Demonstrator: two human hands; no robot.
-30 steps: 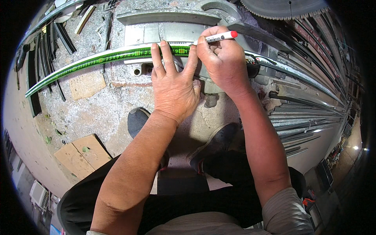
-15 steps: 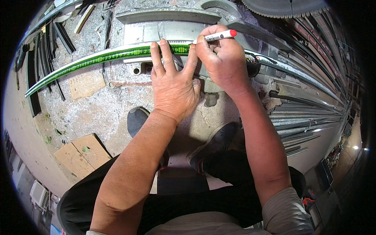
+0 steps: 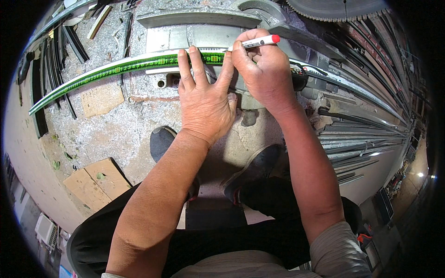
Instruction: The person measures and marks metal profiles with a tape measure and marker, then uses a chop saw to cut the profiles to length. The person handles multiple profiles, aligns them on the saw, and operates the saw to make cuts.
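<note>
A bright green tape measure (image 3: 139, 65) is stretched along a long pale metal profile (image 3: 134, 58), which lies across a saw's base. My left hand (image 3: 206, 99) lies on both with its fingers spread, pressing the tape against the profile. A white marker pen with a red end (image 3: 259, 42) is pinched in my right hand (image 3: 266, 69). Its tip meets the profile just beside the tape, close to my left index finger. Right of my right hand, a dark rounded tape case (image 3: 299, 78) shows in part; my hand hides the tape near it.
A toothed circular saw blade (image 3: 340, 9) stands at the top right, beyond the grey metal fence (image 3: 199, 18). Many long metal profiles (image 3: 361, 134) are stacked on the right. Dark offcuts (image 3: 51, 69) lie at the left, and flattened cardboard (image 3: 97, 183) rests on the shavings-strewn floor.
The marker's tip has shifted very slightly left along the profile. My left hand and the tape stay in place.
</note>
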